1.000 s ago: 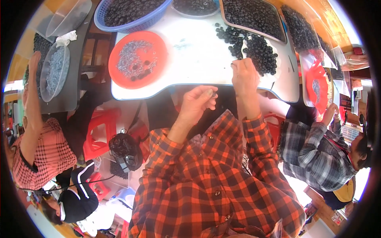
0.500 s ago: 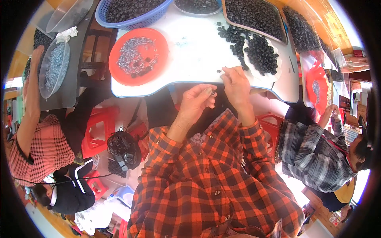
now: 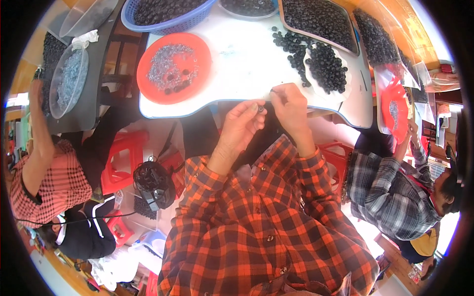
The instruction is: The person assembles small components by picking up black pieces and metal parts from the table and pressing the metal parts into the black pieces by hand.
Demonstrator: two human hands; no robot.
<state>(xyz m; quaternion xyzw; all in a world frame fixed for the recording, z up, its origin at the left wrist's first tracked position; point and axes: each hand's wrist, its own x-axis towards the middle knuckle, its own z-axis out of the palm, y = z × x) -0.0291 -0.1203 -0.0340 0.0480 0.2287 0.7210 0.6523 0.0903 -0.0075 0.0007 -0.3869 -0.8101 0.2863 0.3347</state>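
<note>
Two hands are before me, both with narrow grip: the left hand holds a black ring between thumb and finger, near the edge of the worktop; the right hand seems to pinch a small dark piece, of which I cannot tell the kind. I judge much is left: black beads crowd the white plate, more lie loose beside it. Some dark pieces lie among clear bits on the red plate; whether finished, I cannot tell. Beyond stand a filled tray and blue basket. I see nothing blocking the hands.
</note>
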